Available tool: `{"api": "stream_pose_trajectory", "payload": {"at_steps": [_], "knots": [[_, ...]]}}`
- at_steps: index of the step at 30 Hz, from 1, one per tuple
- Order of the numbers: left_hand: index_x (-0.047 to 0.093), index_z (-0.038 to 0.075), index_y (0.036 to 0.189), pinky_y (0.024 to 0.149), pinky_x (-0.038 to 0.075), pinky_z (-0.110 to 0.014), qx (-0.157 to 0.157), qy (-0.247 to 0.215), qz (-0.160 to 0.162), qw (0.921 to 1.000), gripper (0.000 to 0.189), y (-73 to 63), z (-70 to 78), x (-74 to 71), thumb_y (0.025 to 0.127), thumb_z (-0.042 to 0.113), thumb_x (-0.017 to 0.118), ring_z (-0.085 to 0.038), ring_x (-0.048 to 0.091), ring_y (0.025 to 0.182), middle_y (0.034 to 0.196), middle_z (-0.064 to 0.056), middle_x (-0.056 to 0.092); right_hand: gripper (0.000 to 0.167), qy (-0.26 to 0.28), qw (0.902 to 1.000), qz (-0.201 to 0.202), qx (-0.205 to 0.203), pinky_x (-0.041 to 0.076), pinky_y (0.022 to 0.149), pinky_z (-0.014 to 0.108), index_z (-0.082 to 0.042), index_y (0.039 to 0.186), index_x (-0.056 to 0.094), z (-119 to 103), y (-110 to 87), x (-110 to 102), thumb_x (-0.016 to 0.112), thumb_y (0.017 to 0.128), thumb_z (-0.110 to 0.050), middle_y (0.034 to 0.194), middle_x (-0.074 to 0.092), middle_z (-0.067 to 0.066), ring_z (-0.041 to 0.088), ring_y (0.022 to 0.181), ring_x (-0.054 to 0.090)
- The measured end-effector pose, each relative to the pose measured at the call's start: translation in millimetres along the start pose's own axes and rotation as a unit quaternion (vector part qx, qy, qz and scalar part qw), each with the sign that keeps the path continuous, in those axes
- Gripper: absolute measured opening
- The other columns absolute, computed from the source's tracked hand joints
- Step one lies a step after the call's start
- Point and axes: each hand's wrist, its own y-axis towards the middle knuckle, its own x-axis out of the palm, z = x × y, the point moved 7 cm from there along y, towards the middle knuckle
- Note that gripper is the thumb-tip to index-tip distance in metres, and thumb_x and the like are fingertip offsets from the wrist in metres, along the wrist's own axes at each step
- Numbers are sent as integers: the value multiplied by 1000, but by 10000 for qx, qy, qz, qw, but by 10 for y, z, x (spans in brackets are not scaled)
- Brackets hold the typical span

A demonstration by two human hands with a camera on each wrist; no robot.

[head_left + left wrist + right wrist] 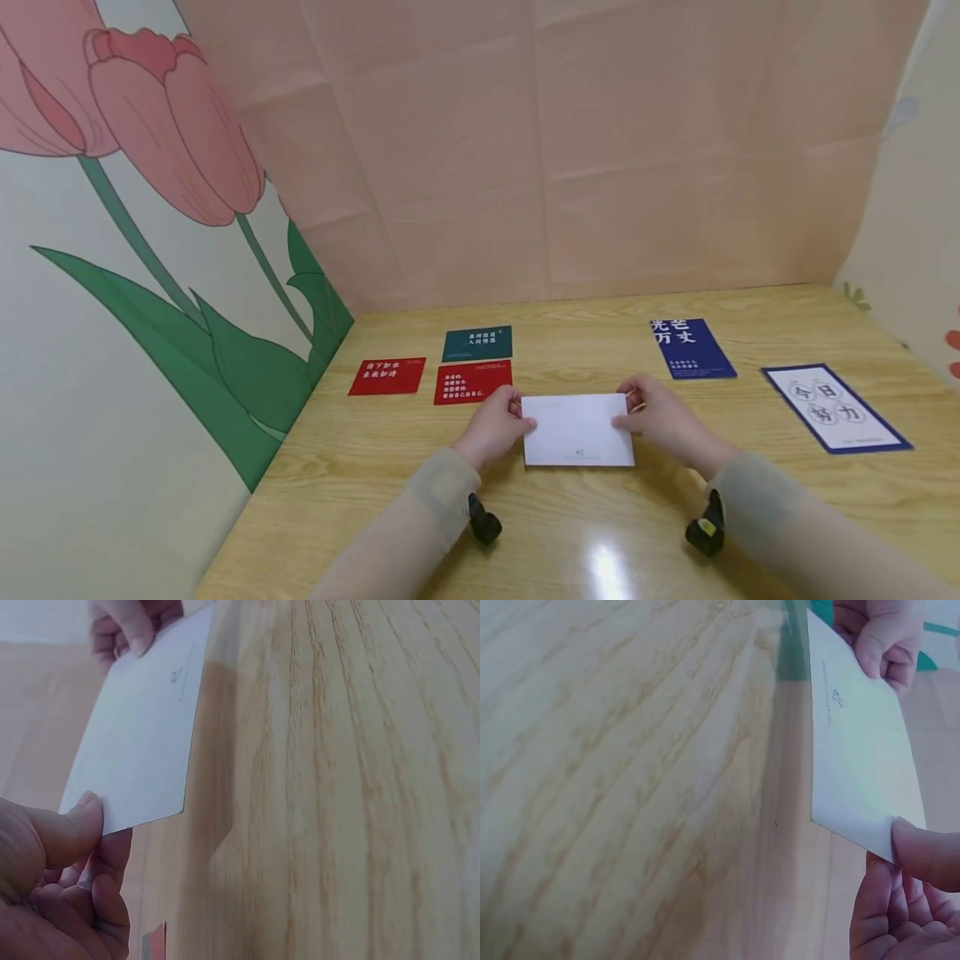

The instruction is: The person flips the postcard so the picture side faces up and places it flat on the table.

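A white card [577, 429] with a small printed mark near its lower edge is held up above the wooden table, its blank side toward me. My left hand [495, 427] pinches its left edge, thumb in front and curled fingers behind. On the opposite edge, my right hand [667, 421] pinches it the same way. Both wrist views show the white card [142, 727] tilted and off the tabletop, each thumb pressed on its face. What is on the card's other side is hidden.
Behind the left hand lie two red cards [386, 377] and a green card [477, 343]. To the right are a dark blue card [692, 350] and a white card with a blue border [836, 408]. A pink cloth backdrop [585, 167] stands along the table's [360, 467] back edge.
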Motion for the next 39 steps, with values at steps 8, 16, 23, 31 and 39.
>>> {"api": "stream_pose_trajectory", "payload": {"at_steps": [8, 16, 23, 31, 39], "knots": [[55, 16, 102, 74, 48, -29, 152, 1, 159, 9998, 26, 6, 61, -28, 85, 20, 74, -19, 54, 86, 92, -2, 57, 44, 328, 9992, -86, 189, 52, 73, 38, 5, 120, 43, -11, -8, -33, 70, 86, -5, 97, 45, 13, 25, 88, 47], [56, 17, 98, 74, 48, -30, 262, -95, 150, 9995, 18, 24, 70, -45, 89, 25, 70, -18, 54, 85, 92, 0, 59, 22, -23, 9999, -55, -94, 50, 68, 36, 0, 96, 51, -41, -38, -73, 68, 88, -9, 91, 51, 11, 24, 82, 49], [63, 21, 102, 85, 46, -36, 265, -651, -16, 9975, 17, 30, 32, -71, 95, 36, 61, -18, 54, 93, 99, 3, 60, 18, -231, 9987, 84, -441, 51, 70, 38, -2, 93, 52, -112, -76, -127, 66, 91, -13, 92, 56, 10, 23, 83, 53], [60, 8, 102, 88, 49, -40, -48, -1936, -384, 9803, 30, -10, 59, -53, 99, 35, 48, -22, 63, 80, 88, -10, 64, 14, -758, 9934, 410, -756, 40, 56, 29, -6, 89, 53, -179, -105, -177, 65, 92, -12, 80, 53, 7, 21, 71, 47], [67, 4, 104, 84, 50, -37, -285, -2632, -489, 9631, 35, -32, 109, -13, 98, 36, 54, -21, 66, 80, 94, -11, 69, 15, -1229, 9751, 877, -1625, 46, 61, 29, -11, 79, 60, -282, -146, -180, 68, 87, -2, 83, 62, 1, 17, 74, 54]]}}
